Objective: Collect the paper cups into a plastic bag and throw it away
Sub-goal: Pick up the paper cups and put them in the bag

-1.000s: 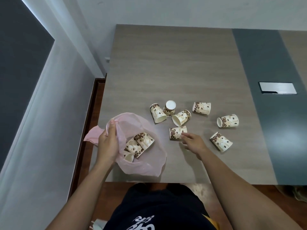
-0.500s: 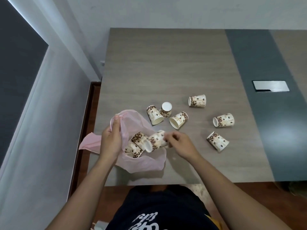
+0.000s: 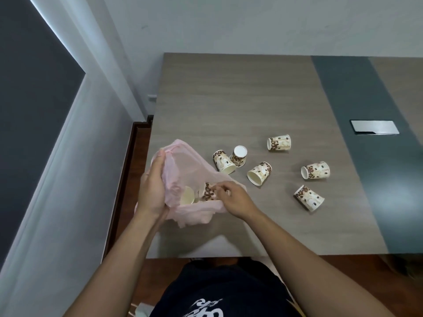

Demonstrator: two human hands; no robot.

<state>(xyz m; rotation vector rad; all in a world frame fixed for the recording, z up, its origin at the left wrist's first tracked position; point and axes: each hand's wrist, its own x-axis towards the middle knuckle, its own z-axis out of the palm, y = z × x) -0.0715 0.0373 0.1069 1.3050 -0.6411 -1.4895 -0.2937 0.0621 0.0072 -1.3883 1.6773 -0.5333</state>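
Now L hand (image 3: 152, 188) clamps pink bag (image 3: 190, 172); R hand (image 3: 233, 199) pinches cup (image 3: 208, 192) inside.

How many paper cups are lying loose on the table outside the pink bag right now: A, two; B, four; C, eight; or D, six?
D: six cups sit on the table outside the pink bag: a touching pair, one beside them, one farther back, and two to the right.

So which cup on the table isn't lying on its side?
The upside-down cup, white base showing on top, leaning against a tipped neighbour. The other loose cups all lie sideways.
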